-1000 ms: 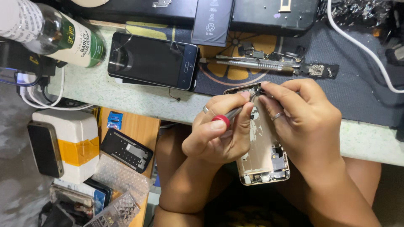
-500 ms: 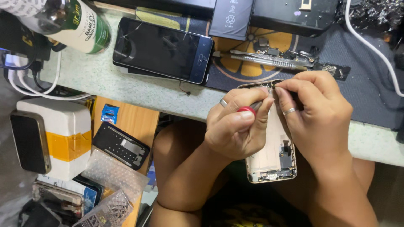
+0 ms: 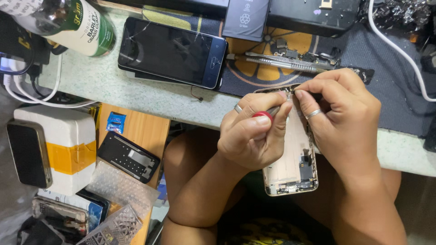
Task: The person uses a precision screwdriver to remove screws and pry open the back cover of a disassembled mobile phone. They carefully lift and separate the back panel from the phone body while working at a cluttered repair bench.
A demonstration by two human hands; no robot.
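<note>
Phone housing (image 3: 293, 154), opened and gold-rimmed, hangs over the counter's (image 3: 136, 90) near edge as before, while your left hand (image 3: 254, 131) stays pinched on the red-capped screwdriver (image 3: 268, 113) and your right hand (image 3: 340, 118) has shifted slightly, fingertips pressed together at the housing's top.

The opened phone shell (image 3: 290, 159) looks like brushed pale-gold metal, and at twelve o'clock of it the tweezers (image 3: 281, 62) are dull steel. At ten o'clock lies a phone (image 3: 172, 52) with glossy, cracked glass. The bench (image 3: 113, 88) is matt speckled stone, the mat (image 3: 390, 86) rough grey cloth.
</note>
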